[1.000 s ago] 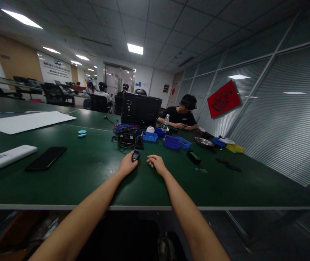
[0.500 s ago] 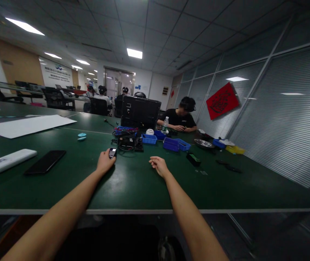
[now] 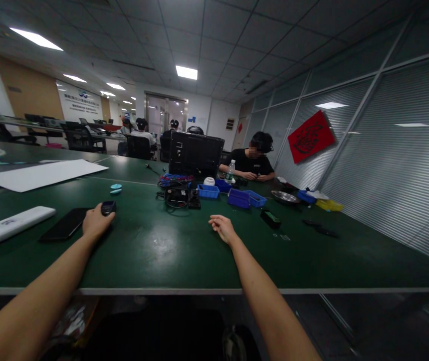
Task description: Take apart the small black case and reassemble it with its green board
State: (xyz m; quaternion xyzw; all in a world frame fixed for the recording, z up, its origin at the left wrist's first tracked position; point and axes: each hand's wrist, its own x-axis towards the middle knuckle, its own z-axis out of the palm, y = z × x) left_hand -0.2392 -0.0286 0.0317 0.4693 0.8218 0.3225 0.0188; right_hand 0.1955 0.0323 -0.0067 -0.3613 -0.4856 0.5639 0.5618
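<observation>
On the left side of the green table, my left hand (image 3: 96,223) is closed around a small black device (image 3: 108,207) with a glossy, screen-like face. Right beside that wrist lies a black smartphone (image 3: 63,225), flat and partly covered by the hand. A long white device (image 3: 17,224) lies further left. My right hand (image 3: 222,228) rests near the middle of the table, fingers loosely bent and slightly apart, with nothing in it. Ahead of it are a blue plastic tray (image 3: 208,191) and a bundle of black electronics with cables (image 3: 177,195).
A black monitor (image 3: 195,153) stands behind the cables. A baseball (image 3: 209,181), a water bottle (image 3: 230,171) and a purple-blue bin (image 3: 239,198) are nearby. A green-black box (image 3: 270,218) lies to the right. Across the table sits a person in black (image 3: 250,161). White paper (image 3: 45,174) lies left.
My left hand has moved leftward across the table with the small black device, from near the middle to beside the smartphone. My right hand has stayed almost in place.
</observation>
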